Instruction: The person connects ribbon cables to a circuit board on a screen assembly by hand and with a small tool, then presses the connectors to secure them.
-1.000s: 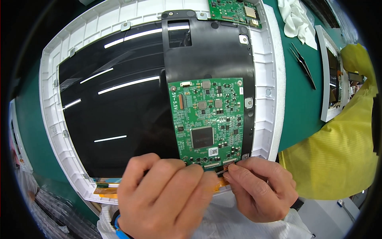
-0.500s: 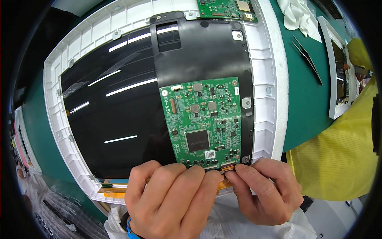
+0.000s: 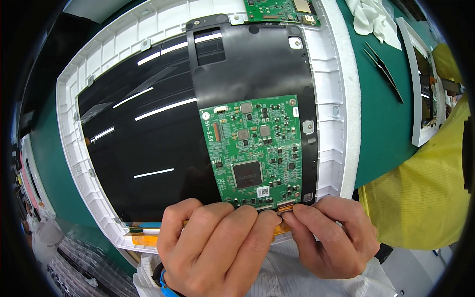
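A green circuit board (image 3: 277, 148) lies on a black plastic plate (image 3: 247, 74) over a dark display panel (image 3: 153, 148), inside a white plastic frame (image 3: 329, 89). At the board's near edge, an orange flat flex cable (image 3: 286, 209) meets a connector. My right hand (image 3: 336, 235) pinches this cable between thumb and index finger. Curled over the same edge, my left hand (image 3: 217, 242) has its fingertips beside the cable and under the board's rim; what they grip is hidden. More orange flex cable (image 3: 144, 240) shows left of my left hand.
Black tweezers (image 3: 383, 72) lie on the green mat (image 3: 378, 158) to the right. Beyond them are a white cloth (image 3: 373, 22) and a second framed panel (image 3: 415, 84). A person in a yellow sleeve (image 3: 420, 193) is at the right. A second green board (image 3: 277, 10) sits at the far edge.
Both hands keep nearly the same grip at the board's near edge. The whole view has shifted slightly; nothing has visibly been taken up or let go.
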`<state>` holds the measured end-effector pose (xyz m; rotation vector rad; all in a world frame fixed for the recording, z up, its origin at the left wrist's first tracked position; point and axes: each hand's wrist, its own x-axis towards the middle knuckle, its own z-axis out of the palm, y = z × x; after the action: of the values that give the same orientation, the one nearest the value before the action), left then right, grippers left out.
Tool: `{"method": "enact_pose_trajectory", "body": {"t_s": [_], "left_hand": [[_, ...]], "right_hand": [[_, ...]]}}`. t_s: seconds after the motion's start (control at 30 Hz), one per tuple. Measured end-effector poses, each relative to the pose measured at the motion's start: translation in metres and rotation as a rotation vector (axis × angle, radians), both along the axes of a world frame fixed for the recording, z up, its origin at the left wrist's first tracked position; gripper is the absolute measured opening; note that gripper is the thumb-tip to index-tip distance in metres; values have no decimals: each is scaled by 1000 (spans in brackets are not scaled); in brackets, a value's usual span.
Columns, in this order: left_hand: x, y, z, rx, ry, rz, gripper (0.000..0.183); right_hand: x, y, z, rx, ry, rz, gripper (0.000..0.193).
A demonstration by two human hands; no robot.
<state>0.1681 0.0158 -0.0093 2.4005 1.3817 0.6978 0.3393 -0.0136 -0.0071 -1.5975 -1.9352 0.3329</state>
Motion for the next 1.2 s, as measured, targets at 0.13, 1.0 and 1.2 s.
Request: {"method": "enact_pose_trajectory", "body": {"t_s": [0.13, 1.0, 1.2], "left_hand": [[-2, -1, 1, -23, 1, 13, 25], [-5, -3, -4, -24, -61, 22, 28], [-5, -2, -1, -55, -131, 37, 27]], "right_hand": [[0, 1, -2, -5, 15, 14, 34], [20, 20, -7, 6, 83, 339, 37], [21, 21, -10, 49, 50, 359, 34]]}}
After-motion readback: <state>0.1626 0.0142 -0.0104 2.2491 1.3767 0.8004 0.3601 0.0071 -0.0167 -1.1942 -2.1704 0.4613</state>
